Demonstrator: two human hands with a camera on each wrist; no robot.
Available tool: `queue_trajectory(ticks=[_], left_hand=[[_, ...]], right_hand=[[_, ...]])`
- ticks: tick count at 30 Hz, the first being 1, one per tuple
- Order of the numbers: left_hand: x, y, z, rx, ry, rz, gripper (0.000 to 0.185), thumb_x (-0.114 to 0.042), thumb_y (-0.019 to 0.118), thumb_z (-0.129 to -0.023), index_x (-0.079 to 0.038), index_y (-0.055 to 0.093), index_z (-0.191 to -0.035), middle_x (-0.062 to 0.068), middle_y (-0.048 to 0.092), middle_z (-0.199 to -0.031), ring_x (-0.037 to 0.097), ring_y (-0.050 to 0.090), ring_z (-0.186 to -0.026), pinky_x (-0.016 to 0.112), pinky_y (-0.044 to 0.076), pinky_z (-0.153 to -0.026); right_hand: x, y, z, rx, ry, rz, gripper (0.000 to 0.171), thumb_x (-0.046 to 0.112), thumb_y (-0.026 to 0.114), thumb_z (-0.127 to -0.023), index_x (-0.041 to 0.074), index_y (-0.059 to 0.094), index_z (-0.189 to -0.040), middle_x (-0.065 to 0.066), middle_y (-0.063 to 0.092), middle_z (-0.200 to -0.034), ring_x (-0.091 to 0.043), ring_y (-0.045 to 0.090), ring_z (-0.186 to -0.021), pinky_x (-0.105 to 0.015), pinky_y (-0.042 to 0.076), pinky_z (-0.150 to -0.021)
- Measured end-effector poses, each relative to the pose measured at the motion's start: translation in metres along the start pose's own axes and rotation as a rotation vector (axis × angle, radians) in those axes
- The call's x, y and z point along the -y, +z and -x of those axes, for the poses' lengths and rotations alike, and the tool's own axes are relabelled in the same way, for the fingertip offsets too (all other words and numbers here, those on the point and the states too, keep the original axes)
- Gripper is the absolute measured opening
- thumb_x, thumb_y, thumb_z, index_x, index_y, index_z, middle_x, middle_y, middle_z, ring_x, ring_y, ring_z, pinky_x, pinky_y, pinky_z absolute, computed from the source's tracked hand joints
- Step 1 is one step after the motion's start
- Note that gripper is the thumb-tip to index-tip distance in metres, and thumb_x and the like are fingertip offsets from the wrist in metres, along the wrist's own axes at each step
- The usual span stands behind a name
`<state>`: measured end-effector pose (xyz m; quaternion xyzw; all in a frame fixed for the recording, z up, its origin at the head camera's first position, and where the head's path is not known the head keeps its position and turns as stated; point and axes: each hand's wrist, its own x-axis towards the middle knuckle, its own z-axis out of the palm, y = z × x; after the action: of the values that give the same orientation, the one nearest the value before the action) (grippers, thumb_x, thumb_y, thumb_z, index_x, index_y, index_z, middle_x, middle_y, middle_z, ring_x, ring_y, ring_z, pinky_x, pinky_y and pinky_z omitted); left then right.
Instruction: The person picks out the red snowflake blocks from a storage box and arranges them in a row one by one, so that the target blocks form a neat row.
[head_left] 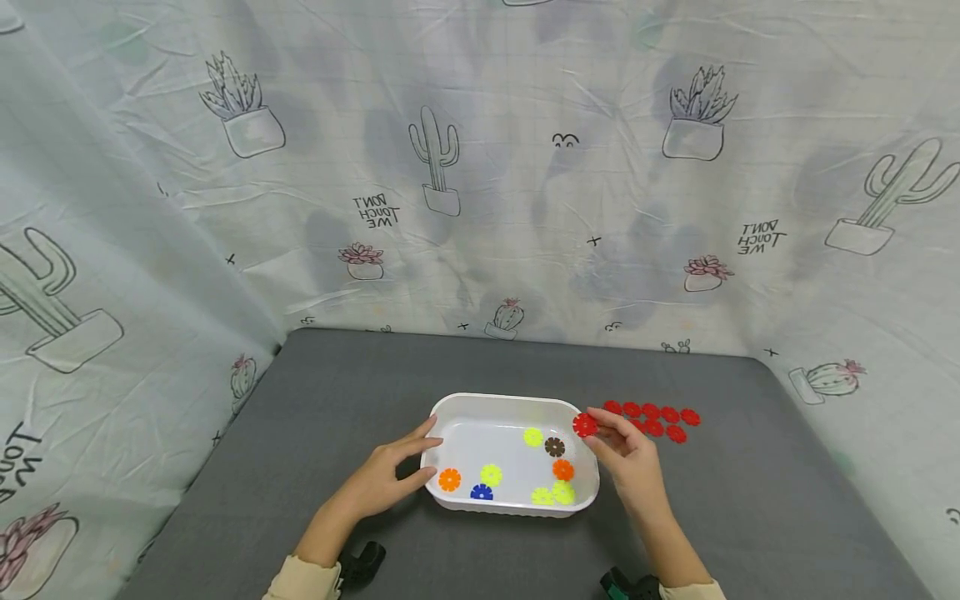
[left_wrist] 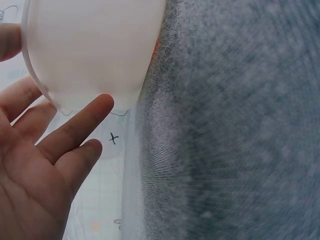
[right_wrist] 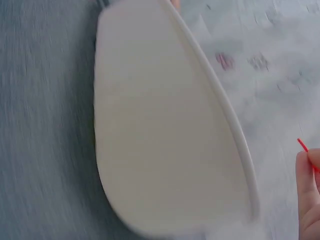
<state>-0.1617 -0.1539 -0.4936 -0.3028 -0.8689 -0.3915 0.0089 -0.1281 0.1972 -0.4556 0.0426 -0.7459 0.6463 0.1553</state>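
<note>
My left hand (head_left: 384,475) rests its spread, fairly straight fingers against the left end of a white rectangular tray (head_left: 472,437). In the left wrist view some fingers (left_wrist: 80,125) lie by the tray's outer wall. My right hand (head_left: 632,458) pinches a red notched plastic disc (head_left: 585,425) between thumb and fingertips, at the tray's right rim. The right wrist view shows that disc edge-on as a thin red line (right_wrist: 302,145). Inside the tray lie several similar discs: yellow (head_left: 491,475), orange (head_left: 449,479), blue (head_left: 482,492) and brown (head_left: 554,447).
To the right of the tray, red discs (head_left: 670,414) lie in two rows on the grey cloth-covered table (head_left: 360,375), partly hidden behind my right hand. A pale printed curtain (head_left: 510,208) hangs behind and at both sides of the table.
</note>
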Motion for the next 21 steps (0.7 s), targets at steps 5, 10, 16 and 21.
queue_trajectory(ticks=[5,10,16,21], left_hand=[[0.001,0.0,0.0,-0.001,0.003,-0.006,0.046,-0.041,0.055,-0.086,-0.017,0.053,-0.126,-0.006,0.03,-0.145,0.016,0.035,-0.129,0.046,0.037,-0.099],[0.001,0.0,0.0,-0.007,0.015,-0.014,0.046,-0.04,0.055,-0.086,-0.017,0.053,-0.126,-0.004,0.031,-0.145,0.016,0.036,-0.128,0.045,0.037,-0.098],[0.0,0.0,0.0,-0.009,0.019,-0.011,0.045,-0.037,0.057,-0.086,-0.017,0.053,-0.125,-0.004,0.032,-0.144,0.017,0.036,-0.128,0.045,0.038,-0.098],[0.0,0.0,0.0,-0.008,0.016,-0.018,0.045,-0.038,0.056,-0.086,-0.017,0.053,-0.126,-0.005,0.032,-0.144,0.017,0.036,-0.128,0.045,0.038,-0.098]], right_hand=[[-0.01,-0.029,-0.008,-0.116,-0.007,-0.036,0.04,-0.003,0.064,-0.078,-0.006,0.054,-0.116,0.003,0.06,-0.099,-0.006,0.056,-0.086,-0.012,0.049,-0.072],[-0.027,-0.06,-0.017,-0.228,-0.033,-0.16,0.039,-0.009,0.061,-0.077,-0.01,0.052,-0.115,0.001,0.062,-0.095,-0.006,0.059,-0.084,-0.012,0.049,-0.07],[-0.05,-0.096,-0.025,-0.371,-0.027,-0.24,0.039,-0.009,0.064,-0.075,-0.011,0.054,-0.113,0.001,0.062,-0.091,-0.005,0.061,-0.08,-0.012,0.05,-0.066],[-0.064,-0.118,-0.032,-0.515,0.103,-0.189,0.037,-0.006,0.066,-0.074,-0.003,0.06,-0.111,0.005,0.062,-0.088,-0.002,0.06,-0.079,-0.009,0.049,-0.064]])
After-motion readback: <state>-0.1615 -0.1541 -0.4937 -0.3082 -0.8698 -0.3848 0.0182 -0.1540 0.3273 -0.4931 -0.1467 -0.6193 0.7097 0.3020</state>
